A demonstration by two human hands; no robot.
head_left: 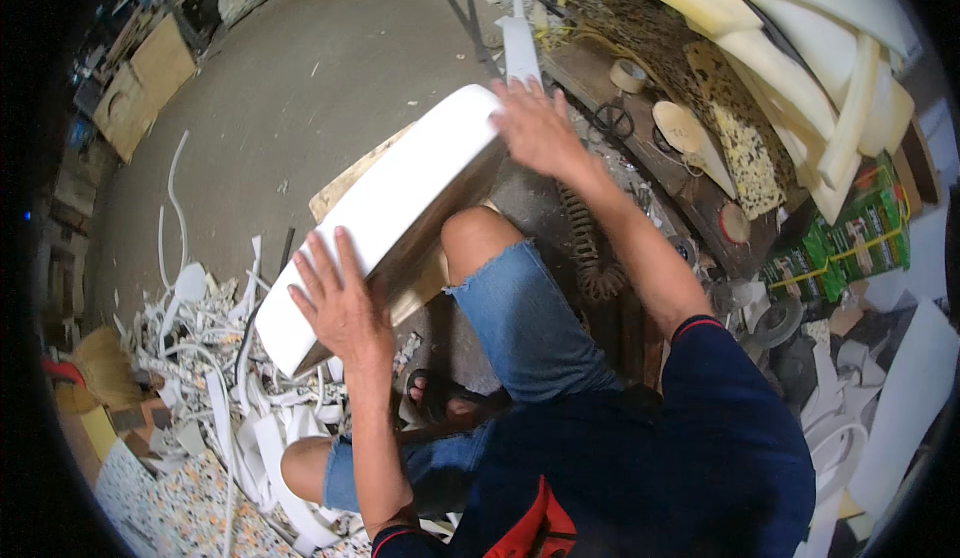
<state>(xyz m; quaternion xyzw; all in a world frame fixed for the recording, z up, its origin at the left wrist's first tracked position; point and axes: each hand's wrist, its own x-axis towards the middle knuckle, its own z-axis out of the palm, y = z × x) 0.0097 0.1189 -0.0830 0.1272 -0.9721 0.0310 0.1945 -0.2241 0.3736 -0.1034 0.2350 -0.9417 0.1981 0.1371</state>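
Note:
A long white padded piece (385, 213), apparently foam over a brown board-like body, is held up slantwise in front of my knees. Its rounded top faces up, and the brown side is turned toward me. My left hand (345, 303) lies on the near left end with fingers spread over the white surface. At the far right end, my right hand (540, 128) touches the corner, its fingers apart and slightly blurred. Beneath the piece, part of a light wooden board (335, 186) shows. What supports the piece from below is hidden.
White foam strips and scraps (215, 358) heap at the left. To the right stands a low wooden bench (640, 123) with a tape roll (628, 76); a coiled hose (590, 248) hangs beside it. Foam slabs (800, 68) and green packages (850, 233) lie farther right.

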